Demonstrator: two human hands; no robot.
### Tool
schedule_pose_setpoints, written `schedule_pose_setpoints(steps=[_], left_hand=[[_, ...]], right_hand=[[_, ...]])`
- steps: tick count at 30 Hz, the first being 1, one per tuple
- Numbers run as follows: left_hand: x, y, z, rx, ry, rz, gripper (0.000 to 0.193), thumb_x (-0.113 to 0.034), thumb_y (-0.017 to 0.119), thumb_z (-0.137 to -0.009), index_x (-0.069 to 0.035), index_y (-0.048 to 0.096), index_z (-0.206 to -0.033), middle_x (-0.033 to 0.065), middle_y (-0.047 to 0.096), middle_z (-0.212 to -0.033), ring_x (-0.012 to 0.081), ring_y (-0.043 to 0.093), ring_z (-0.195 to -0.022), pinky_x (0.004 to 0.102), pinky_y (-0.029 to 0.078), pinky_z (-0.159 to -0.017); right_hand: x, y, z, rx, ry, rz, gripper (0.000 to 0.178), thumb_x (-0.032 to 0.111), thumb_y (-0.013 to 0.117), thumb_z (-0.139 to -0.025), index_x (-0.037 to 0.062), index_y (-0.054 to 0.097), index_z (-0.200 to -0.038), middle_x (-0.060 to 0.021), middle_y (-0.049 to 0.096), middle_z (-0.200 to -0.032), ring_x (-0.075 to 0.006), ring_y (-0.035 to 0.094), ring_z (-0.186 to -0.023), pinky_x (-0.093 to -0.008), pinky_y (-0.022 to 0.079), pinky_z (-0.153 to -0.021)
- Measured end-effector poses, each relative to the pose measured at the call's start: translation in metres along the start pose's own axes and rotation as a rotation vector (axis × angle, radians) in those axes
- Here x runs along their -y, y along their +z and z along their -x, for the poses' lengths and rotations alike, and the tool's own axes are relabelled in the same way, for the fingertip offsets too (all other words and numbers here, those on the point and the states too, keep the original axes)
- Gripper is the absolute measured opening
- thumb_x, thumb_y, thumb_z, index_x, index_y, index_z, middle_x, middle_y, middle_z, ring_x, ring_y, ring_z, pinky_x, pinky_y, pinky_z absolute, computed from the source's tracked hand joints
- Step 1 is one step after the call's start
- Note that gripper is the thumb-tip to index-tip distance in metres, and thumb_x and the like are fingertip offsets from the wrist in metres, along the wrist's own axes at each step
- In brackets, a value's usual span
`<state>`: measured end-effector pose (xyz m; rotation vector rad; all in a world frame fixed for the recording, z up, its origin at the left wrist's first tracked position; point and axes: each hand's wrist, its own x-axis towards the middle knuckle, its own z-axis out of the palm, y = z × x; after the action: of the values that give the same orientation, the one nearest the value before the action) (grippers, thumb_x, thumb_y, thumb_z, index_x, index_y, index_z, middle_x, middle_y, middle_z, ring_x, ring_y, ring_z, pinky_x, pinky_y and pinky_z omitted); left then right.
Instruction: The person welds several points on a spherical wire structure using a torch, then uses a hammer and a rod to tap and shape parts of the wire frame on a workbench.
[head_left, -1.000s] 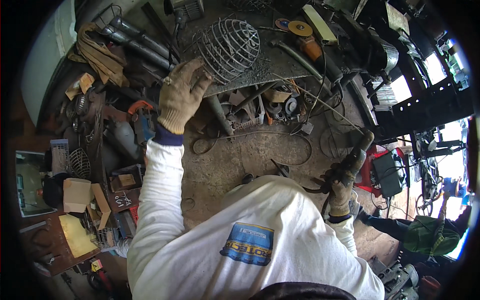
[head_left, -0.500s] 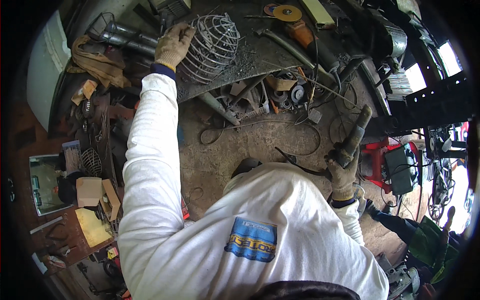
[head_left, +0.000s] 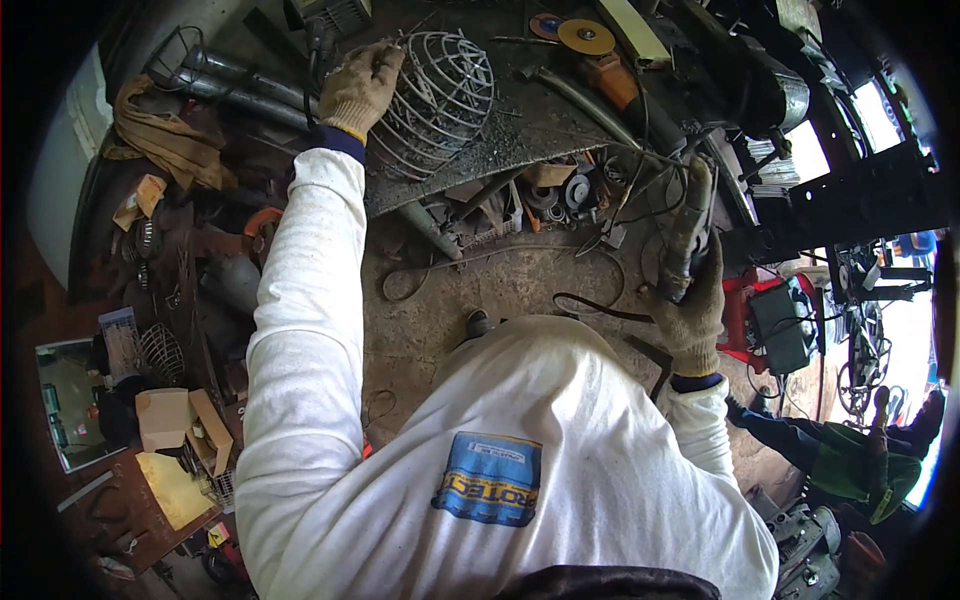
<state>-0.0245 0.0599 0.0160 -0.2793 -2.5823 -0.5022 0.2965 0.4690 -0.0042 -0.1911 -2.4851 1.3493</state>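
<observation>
My left hand [head_left: 362,90], in a soiled knit glove, is closed at the left side of a round wire cage [head_left: 450,90] on the dark metal worktable [head_left: 520,140]. Glove and cage wires overlap, so the exact grip is partly hidden. At the right, my gloved right hand [head_left: 690,320] wraps round the dark, worn handle of a welding electrode holder [head_left: 690,220], which points up and away from me. A thin rod [head_left: 610,142] appears to reach from its tip toward the table. A black cable [head_left: 600,305] runs near this hand.
An orange angle grinder [head_left: 612,82] and a yellow disc [head_left: 586,37] lie at the table's far side. Metal tubes [head_left: 240,85] and a brown cloth [head_left: 165,140] are at the left. Cables cross the floor. A person in green [head_left: 865,465] is at the far right.
My right hand has raised the electrode holder and turned it more upright. The left hand stays at the cage; both appear slightly farther right in view.
</observation>
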Motion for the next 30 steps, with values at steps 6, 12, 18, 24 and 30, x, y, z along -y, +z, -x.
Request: schedule_pose_setpoints(steps=[6, 12, 18, 24, 30], left_hand=[[-0.004, -0.002, 0.003, -0.015, -0.009, 0.018, 0.045, -0.051, 0.053, -0.098, -0.018, 0.068, -0.125, 0.0109, 0.066, -0.128, 0.0343, 0.062, -0.118, 0.0425, 0.05, -0.1], [0.007, 0.003, 0.004, -0.006, 0.023, -0.02, 0.051, -0.061, 0.044, -0.099, -0.026, 0.064, -0.13, 0.0078, 0.062, -0.136, 0.0349, 0.062, -0.12, 0.0469, 0.051, -0.1], [0.006, 0.006, 0.004, 0.012, -0.039, -0.028, 0.054, -0.064, 0.042, -0.097, -0.028, 0.062, -0.132, 0.0078, 0.061, -0.137, 0.0345, 0.061, -0.122, 0.0465, 0.053, -0.098], [0.014, 0.007, 0.005, 0.009, 0.106, -0.128, 0.053, -0.061, 0.044, -0.099, -0.026, 0.059, -0.136, 0.0084, 0.061, -0.138, 0.0344, 0.062, -0.12, 0.0467, 0.053, -0.097], [0.018, 0.013, -0.004, 0.008, 0.18, -0.273, 0.054, -0.058, 0.045, -0.1, -0.022, 0.057, -0.137, 0.0099, 0.063, -0.135, 0.0345, 0.064, -0.117, 0.0431, 0.052, -0.099]], right_hand=[[0.029, 0.014, -0.003, -0.002, 0.059, 0.05, 0.103, 0.01, 0.083, -0.066, 0.0015, 0.029, -0.154, -0.0203, 0.063, -0.127, -0.0273, 0.066, -0.11, -0.0374, 0.054, -0.093], [0.026, 0.018, 0.002, -0.047, -0.012, 0.104, 0.104, 0.01, 0.084, -0.065, 0.0017, 0.029, -0.154, -0.0207, 0.063, -0.128, -0.0278, 0.066, -0.112, -0.0379, 0.054, -0.093], [0.039, 0.017, -0.01, -0.038, 0.035, 0.111, 0.103, 0.012, 0.085, -0.065, 0.0007, 0.032, -0.152, -0.0209, 0.062, -0.13, -0.0287, 0.064, -0.117, -0.0384, 0.052, -0.098], [0.052, 0.016, -0.021, 0.004, -0.001, 0.272, 0.101, 0.01, 0.083, -0.067, 0.0027, 0.032, -0.153, -0.0175, 0.062, -0.127, -0.0251, 0.065, -0.111, -0.0369, 0.052, -0.096], [0.026, 0.009, -0.023, 0.066, -0.106, 0.45, 0.109, 0.023, 0.089, -0.065, -0.0053, 0.029, -0.152, -0.0257, 0.055, -0.136, -0.0388, 0.059, -0.122, -0.0437, 0.051, -0.1]])
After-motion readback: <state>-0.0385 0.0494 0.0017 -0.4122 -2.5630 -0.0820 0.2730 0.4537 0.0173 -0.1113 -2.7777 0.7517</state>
